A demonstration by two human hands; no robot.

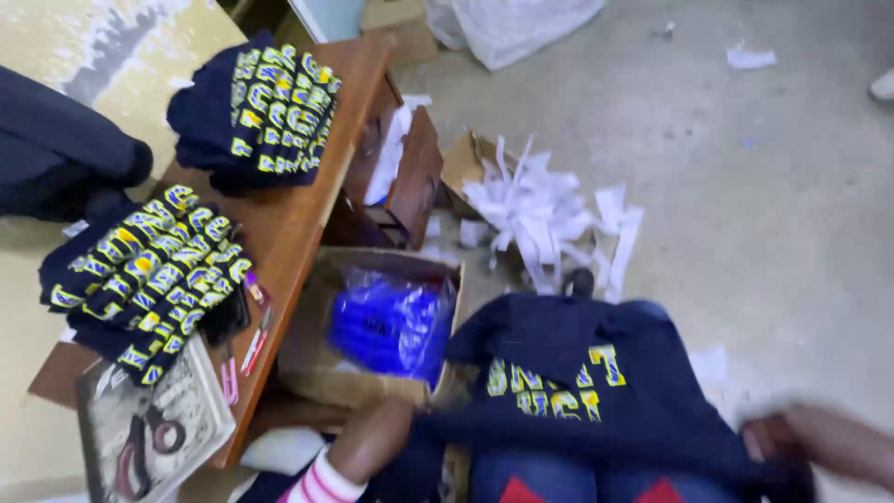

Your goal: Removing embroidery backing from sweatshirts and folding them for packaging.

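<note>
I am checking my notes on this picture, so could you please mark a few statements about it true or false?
1. Both hands, the left hand and the right hand, grip a dark navy garment. True.
2. Its print is red. False: yellow and blue.
3. Two stacks of folded garments lie on the wooden table. True.
4. The cardboard box holds a green bag. False: a blue plastic bag.
5. Scissors hang on the wall. False: they lie on the table's near end.

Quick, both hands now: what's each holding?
Left hand: closed on the navy shirt.
Right hand: blurred, at the shirt's edge; grip cannot be told.
</note>
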